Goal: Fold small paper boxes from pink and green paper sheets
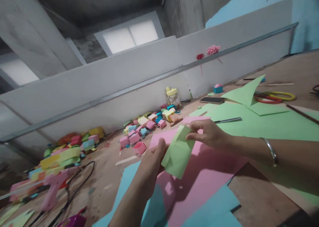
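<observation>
A small piece of light green paper (179,154) with fold lines is held up above the pink sheet (206,167). My left hand (156,167) grips its lower left edge, the thumb lying along it and the other fingers hidden behind. At the upper right corner my right hand (206,132) pinches the same paper between thumb and fingers. Blue paper (211,207) lies partly under the pink sheet. Just behind my right hand rests a pen (229,120), on a large green sheet (264,124).
Small folded paper boxes (144,124) are heaped against the partition. More paper pieces (64,154) lie at left, beside a pink glue gun (53,187) with a black cord. Scissors (271,97), a phone (211,100) and a yellow-lidded jar (173,97) stand or lie farther back.
</observation>
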Available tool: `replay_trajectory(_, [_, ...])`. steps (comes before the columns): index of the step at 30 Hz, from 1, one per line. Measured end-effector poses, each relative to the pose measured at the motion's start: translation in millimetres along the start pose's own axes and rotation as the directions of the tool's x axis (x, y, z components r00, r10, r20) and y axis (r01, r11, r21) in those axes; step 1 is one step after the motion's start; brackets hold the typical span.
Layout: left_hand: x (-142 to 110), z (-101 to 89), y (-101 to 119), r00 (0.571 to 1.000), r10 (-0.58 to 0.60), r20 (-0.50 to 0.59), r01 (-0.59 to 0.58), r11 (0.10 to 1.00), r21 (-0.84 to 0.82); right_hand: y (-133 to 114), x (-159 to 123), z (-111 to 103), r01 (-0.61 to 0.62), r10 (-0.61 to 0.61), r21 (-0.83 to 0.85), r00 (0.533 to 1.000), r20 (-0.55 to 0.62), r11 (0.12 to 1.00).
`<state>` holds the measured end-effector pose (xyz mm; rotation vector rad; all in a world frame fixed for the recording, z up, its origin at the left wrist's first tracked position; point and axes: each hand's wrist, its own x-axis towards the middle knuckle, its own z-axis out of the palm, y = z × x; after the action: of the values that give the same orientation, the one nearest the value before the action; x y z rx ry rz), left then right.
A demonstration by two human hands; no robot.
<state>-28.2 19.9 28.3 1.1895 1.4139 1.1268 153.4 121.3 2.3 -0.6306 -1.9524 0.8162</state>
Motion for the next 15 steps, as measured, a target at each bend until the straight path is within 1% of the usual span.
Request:
replay_trajectory(4, [3,-1.6,-4,1.000,0.028,-0.001,-0.028,0.999,0.037,-2,-2,0,-0.006,0.006,0.015,1.000,-0.001,1.000])
replay_trajectory(7, [7,-5.0,-10,0.999,0.047,-0.019,-0.046,0.998,0.050,2,-1,1,-0.054,0.054,0.086,0.999,0.004,0.995])
replay_trajectory(12, [8,-5.1,-13,0.998,0.066,-0.015,-0.065,0.996,0.064,7,2,2,-0.181,0.154,0.260,0.980,0.123,0.948])
replay_trajectory(15, [5,-1.8,-12,0.997,0.071,-0.009,-0.070,0.995,0.078,3,2,3,-0.225,0.185,0.307,0.971,0.153,0.925])
